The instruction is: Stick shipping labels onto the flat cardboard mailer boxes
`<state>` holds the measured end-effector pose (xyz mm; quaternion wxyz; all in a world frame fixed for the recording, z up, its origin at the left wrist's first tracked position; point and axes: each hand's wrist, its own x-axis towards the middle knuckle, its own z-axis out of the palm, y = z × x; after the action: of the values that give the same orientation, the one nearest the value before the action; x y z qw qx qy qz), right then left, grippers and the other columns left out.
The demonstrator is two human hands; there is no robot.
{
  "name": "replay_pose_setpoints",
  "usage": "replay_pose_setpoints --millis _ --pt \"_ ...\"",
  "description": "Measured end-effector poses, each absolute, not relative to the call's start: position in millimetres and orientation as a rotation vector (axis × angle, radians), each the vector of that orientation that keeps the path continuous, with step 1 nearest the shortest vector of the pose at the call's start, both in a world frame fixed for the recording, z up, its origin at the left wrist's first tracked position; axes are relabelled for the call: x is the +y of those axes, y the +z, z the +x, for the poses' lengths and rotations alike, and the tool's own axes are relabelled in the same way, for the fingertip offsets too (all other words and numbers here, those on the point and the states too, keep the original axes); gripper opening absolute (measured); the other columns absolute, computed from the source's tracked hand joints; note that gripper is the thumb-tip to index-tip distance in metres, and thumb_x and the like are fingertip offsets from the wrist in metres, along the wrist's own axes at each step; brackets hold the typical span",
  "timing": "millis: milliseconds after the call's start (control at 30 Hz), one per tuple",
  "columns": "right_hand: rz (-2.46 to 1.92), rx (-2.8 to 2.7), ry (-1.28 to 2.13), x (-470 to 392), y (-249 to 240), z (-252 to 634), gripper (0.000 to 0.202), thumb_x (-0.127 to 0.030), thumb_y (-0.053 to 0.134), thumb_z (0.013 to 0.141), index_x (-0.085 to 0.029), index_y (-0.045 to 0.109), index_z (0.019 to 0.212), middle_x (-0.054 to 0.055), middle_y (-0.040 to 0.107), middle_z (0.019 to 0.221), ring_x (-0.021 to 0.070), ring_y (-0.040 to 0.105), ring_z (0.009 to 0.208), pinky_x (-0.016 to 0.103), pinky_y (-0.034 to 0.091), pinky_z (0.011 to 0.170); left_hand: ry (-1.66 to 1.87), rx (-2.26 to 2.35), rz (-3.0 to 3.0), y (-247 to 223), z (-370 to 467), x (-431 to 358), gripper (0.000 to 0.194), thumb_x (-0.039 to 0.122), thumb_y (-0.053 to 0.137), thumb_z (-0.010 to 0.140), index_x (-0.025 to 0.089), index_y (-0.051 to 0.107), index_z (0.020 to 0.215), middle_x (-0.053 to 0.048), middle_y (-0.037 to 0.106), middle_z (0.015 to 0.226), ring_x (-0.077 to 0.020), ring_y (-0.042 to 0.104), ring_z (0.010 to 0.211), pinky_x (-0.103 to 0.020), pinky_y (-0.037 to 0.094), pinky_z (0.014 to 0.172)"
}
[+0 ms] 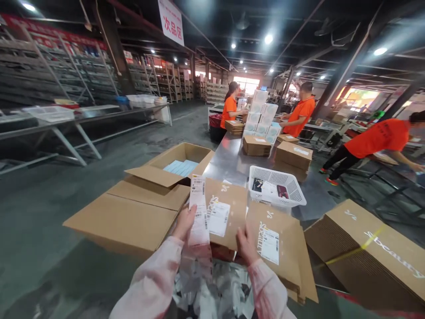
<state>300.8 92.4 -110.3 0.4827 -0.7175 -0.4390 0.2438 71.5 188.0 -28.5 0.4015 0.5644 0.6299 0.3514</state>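
Fingers of the left hand (183, 223) are pinching a long white printed label strip (198, 210), holding it upright. The right hand (246, 244) is lying partly open on a flat brown cardboard box (229, 212), gripping nothing, near a white plastic basket (276, 186).

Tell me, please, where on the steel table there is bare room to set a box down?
Bare steel table lies between the white basket and the far box stacks. Near the left hand and right hand, labelled cartons crowd it.
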Motion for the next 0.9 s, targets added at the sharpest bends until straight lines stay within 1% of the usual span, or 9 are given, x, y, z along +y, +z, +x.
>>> replay_pose_setpoints --millis 67,133,233,300,400,467,567,700,900 --pt "-1.738 -0.958 0.578 68.0 -95.1 346.6 0.084 -0.066 0.037 0.075 -0.01 0.039 0.137 0.016 0.058 0.126 0.0283 0.053 0.118 0.041 0.044 0.097 0.908 1.396 1.332 -19.8 83.2 167.6 0.041 0.036 0.035 0.093 0.008 0.064 0.103 -0.015 0.072 0.097 -0.0249 0.067 0.091 -0.034 0.053 0.077" --pt "-1.81 -0.827 0.516 42.0 -78.8 393.0 0.095 -0.07 0.045 0.068 -0.007 0.036 0.139 0.018 0.059 0.124 0.0314 0.054 0.116 0.043 0.044 0.096 0.941 1.19 1.199 -13.5 91.6 145.7 0.043 0.043 0.043 0.09 0.008 0.063 0.104 -0.015 0.072 0.095 -0.0222 0.068 0.082 -0.031 0.054 0.072" --pt "-2.04 -0.77 0.378 19.0 -55.2 419.1 0.1 -0.065 0.068 0.046 -0.008 0.053 0.126 0.024 0.058 0.123 0.0431 0.05 0.117 0.055 0.039 0.097 0.986 0.917 1.016 -13.9 100.7 112.3 0.051 0.053 0.067 0.071 0.01 0.062 0.099 -0.011 0.072 0.088 -0.0205 0.067 0.073 -0.029 0.053 0.065" --pt "-1.975 -0.924 0.484 18.4 -41.9 391.6 0.09 -0.059 0.076 0.04 -0.011 0.062 0.115 0.024 0.06 0.12 0.044 0.052 0.114 0.058 0.041 0.095 0.975 0.818 0.99 -19.8 107.1 91.5 0.054 0.055 0.074 0.062 0.013 0.063 0.093 -0.007 0.071 0.082 -0.019 0.065 0.07 -0.027 0.051 0.063" --pt "-1.507 -1.098 0.911 26.9 -29.1 309.1 0.065 -0.063 0.068 0.06 -0.015 0.066 0.106 0.018 0.068 0.109 0.0342 0.063 0.102 0.049 0.05 0.089 0.916 0.791 1.11 -27.0 114.1 70.1 0.045 0.056 0.069 0.067 0.013 0.065 0.081 -0.006 0.069 0.077 -0.0177 0.062 0.073 -0.026 0.049 0.067" --pt "-1.364 -1.119 1.019 30.3 -25.3 259.5 0.054 -0.062 0.062 0.07 -0.015 0.069 0.098 0.015 0.071 0.101 0.0313 0.066 0.095 0.046 0.052 0.087 0.963 0.789 1.123 -26.3 112.9 65.6 0.043 0.053 0.069 0.069 0.013 0.066 0.084 -0.006 0.069 0.081 -0.0182 0.062 0.08 -0.026 0.048 0.073" --pt "-1.324 -1.247 1.074 33.4 -20.9 228.1 0.05 -0.056 0.069 0.068 -0.015 0.071 0.096 0.013 0.073 0.095 0.0305 0.068 0.089 0.044 0.054 0.083 1.055 0.84 1.031 -21.8 102.8 69.4 0.043 0.05 0.074 0.063 0.013 0.065 0.084 -0.004 0.068 0.078 -0.0171 0.061 0.077 -0.026 0.047 0.072" --pt "-1.394 -1.34 1.046 48.9 -11.9 239.8 0.046 -0.056 0.071 0.065 -0.016 0.074 0.088 0.011 0.075 0.087 0.0278 0.069 0.08 0.038 0.056 0.074 1.05 0.953 0.999 -30.0 93.8 73.8 0.044 0.054 0.074 0.06 0.013 0.06 0.065 0.0 0.06 0.06 -0.0116 0.051 0.057 -0.024 0.041 0.058" --pt "-1.451 -1.444 1.104 72.4 -20.9 238.6 0.039 -0.056 0.067 0.069 -0.02 0.077 0.081 0.009 0.075 0.078 0.0251 0.069 0.073 0.033 0.055 0.066 1.331 1.189 0.911 -58.2 102.0 76.6 0.052 0.06 0.069 0.062 0.019 0.038 0.051 0.008 0.037 0.049 -0.0077 0.036 0.05 -0.022 0.032 0.05"
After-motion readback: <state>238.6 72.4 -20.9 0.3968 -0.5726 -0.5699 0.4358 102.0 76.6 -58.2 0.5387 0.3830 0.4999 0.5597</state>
